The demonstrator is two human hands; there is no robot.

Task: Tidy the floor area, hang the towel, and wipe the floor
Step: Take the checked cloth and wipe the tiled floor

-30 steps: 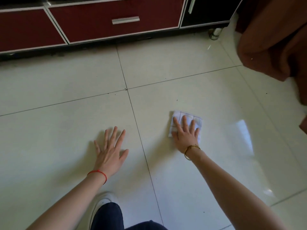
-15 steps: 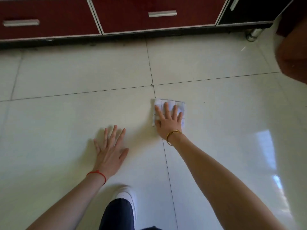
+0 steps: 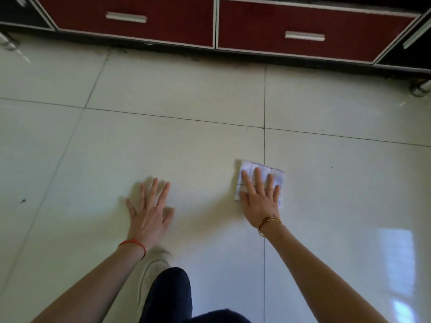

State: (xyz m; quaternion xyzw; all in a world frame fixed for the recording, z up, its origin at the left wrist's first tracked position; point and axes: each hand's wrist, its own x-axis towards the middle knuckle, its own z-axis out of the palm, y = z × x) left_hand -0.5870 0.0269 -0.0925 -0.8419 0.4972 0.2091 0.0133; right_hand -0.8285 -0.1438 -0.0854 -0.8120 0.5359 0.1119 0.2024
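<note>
A red-fronted cabinet (image 3: 303,26) with metal handles (image 3: 304,36) stands along the far edge; one chrome foot (image 3: 421,87) shows.

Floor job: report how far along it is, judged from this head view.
Done, apparently: the pale tiled floor in view holds no loose clutter; whether a towel is hung cannot be seen. In hand: the right hand presses a folded white checked cloth flat across a tile joint, while the left hand braces on the tile. Left: a small dark speck at far left.
</note>
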